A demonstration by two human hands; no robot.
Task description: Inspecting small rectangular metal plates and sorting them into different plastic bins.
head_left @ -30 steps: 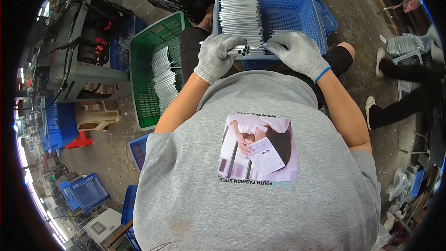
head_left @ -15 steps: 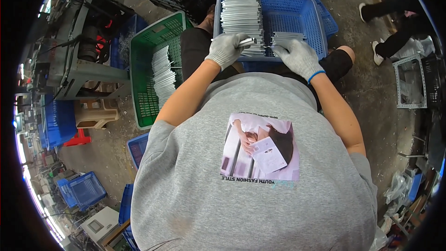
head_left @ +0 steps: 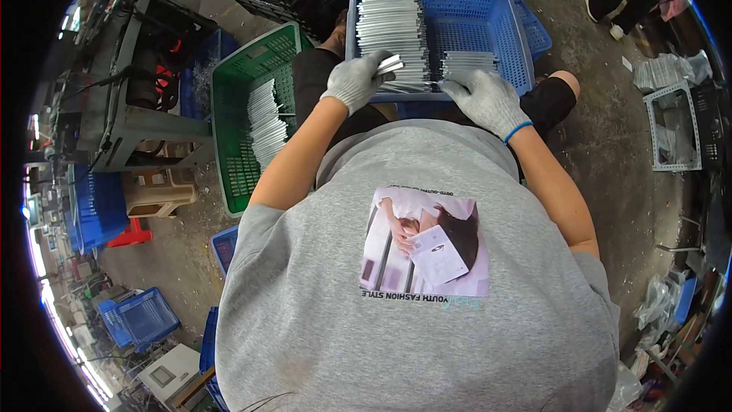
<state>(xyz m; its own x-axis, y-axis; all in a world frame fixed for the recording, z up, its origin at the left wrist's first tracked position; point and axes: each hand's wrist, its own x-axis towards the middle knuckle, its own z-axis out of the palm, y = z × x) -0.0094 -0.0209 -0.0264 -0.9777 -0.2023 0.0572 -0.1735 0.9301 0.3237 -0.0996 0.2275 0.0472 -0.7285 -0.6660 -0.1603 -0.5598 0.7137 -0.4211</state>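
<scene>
So, rods (head_left: 393,34) in blue basket (head_left: 461,24) — left hand (head_left: 354,80) round several, right hand (head_left: 486,101) — grip unclear.

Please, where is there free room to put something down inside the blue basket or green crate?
Blue basket: bare mesh right of the large stack, beyond the small stack. Green crate: bare room beyond its tubes. Crowded: the basket's left side and near edge, where the left hand and right hand are.

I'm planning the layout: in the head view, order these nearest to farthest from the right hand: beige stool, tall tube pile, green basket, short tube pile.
From the right hand:
1. Short tube pile: blue basket, right side.
2. Tall tube pile: same basket, left.
3. Green basket: left of that.
4. Beige stool: farther left.
</scene>
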